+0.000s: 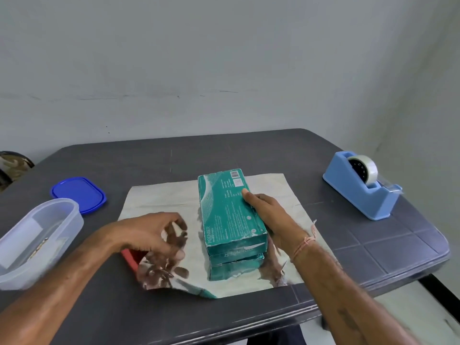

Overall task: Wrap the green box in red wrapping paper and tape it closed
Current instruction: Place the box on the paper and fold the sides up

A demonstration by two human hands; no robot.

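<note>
On table [224, 155] L, clear tub [62, 203] w/ white sheet [27, 235]; blue lid [78, 194] beside.

A dark grey tabletop [249, 153] with a grid of fine lines carries a sheet of wrapping paper [154, 200], spread silver side up at its middle, red showing at the lifted near left corner. On the left lie a blue lid [78, 194] and, nearer, a clear plastic container [37, 240]. A blue tape dispenser [361, 188] stands at far right.
</note>
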